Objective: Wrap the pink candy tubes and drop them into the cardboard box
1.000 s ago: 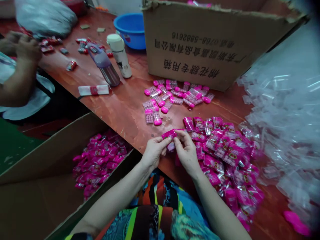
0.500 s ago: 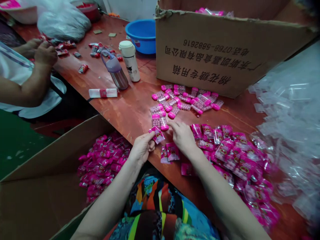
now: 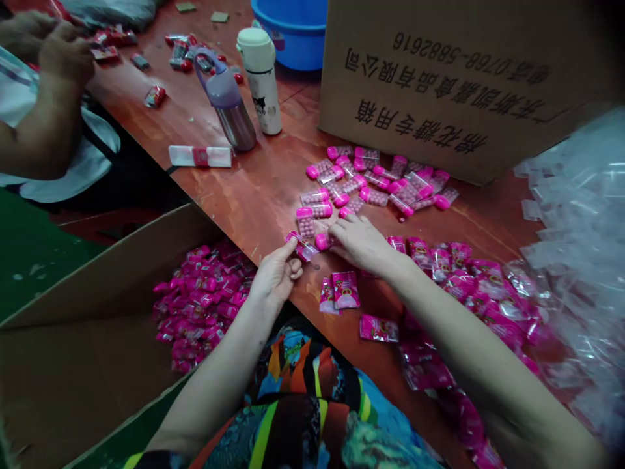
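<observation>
My left hand (image 3: 276, 273) pinches a small pink printed packet (image 3: 303, 249) between thumb and fingers, over the table's near edge. To its right, my right hand (image 3: 364, 242) has its fingers closed over a little candy bottle (image 3: 322, 241); its pink cap points toward the packet, and the fingers hide most of its body. Another candy bottle (image 3: 305, 223), clear with pink balls inside, lies just beyond the packet. Several more capped bottles (image 3: 374, 197) are spread in front of the carton. Two flat pink packets (image 3: 346, 290) lie below my right hand.
A large carton (image 3: 405, 111) stands at the back. Pink packets (image 3: 488, 286) are heaped at right beside clear plastic pouches (image 3: 581, 228). An open box (image 3: 73, 326) below left holds pink packets. Two drink bottles (image 3: 261, 85) and a blue basin (image 3: 297, 39) stand behind; a co-worker's hands (image 3: 63, 55) are at left.
My right hand has closed over the candy bottle, which has turned from pointing toward me to lying sideways. The packet in my left hand has tilted. The camera view has shifted.
</observation>
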A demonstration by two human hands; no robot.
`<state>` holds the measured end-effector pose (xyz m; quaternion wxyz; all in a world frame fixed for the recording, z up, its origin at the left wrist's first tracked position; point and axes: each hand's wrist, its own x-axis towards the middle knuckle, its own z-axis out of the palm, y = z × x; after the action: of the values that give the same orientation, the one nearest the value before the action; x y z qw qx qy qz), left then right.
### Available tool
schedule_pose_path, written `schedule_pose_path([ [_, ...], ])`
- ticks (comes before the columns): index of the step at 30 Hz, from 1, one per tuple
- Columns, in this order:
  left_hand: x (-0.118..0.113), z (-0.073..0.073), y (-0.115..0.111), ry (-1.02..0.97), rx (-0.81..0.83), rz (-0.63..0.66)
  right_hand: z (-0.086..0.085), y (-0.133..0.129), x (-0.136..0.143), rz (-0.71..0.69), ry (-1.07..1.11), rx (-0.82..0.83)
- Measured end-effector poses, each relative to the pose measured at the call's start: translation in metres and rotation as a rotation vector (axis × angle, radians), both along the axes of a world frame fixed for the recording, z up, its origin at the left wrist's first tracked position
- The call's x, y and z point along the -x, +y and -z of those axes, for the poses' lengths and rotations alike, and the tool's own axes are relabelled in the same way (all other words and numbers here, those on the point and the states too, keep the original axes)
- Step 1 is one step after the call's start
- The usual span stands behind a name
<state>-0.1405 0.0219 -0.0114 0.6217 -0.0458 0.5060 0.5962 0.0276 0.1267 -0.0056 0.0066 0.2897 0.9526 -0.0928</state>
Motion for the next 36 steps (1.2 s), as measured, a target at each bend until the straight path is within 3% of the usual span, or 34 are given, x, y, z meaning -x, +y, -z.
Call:
schedule_pose_path([
  [3, -0.005, -0.001, 0.003, -0.067, 0.008, -0.015, 0.003, -0.005, -0.01, 0.152, 0.1, 0.091],
  [6, -0.012, -0.003, 0.006, -0.133, 0.017, -0.036, -0.001, -0.021, -0.025, 0.308, 0.339, 0.267],
  [10, -0.027, -0.007, 0.011, -0.198, 0.05, -0.075, -0.008, -0.06, -0.036, 0.617, 0.833, 0.685],
  [13, -0.042, -0.01, 0.013, -0.228, 0.051, -0.052, -0.002, -0.089, -0.032, 0.832, 1.039, 0.816],
  [18, -0.064, -0.015, 0.011, -0.231, 0.013, 0.041, 0.011, -0.113, -0.028, 0.945, 1.096, 0.779],
  [23, -0.079, -0.016, 0.006, -0.218, -0.018, 0.144, 0.007, -0.124, -0.039, 0.997, 1.016, 0.69],
  [29, -0.095, -0.014, -0.003, -0.161, -0.079, 0.348, 0.007, -0.133, -0.056, 0.915, 0.982, 0.632],
  [33, -0.102, -0.012, -0.01, -0.121, -0.158, 0.542, -0.001, -0.137, -0.066, 0.885, 0.765, 0.497],
  [36, -0.105, -0.013, -0.01, -0.123, -0.175, 0.592, -0.005, -0.14, -0.072, 0.857, 0.713, 0.459],
])
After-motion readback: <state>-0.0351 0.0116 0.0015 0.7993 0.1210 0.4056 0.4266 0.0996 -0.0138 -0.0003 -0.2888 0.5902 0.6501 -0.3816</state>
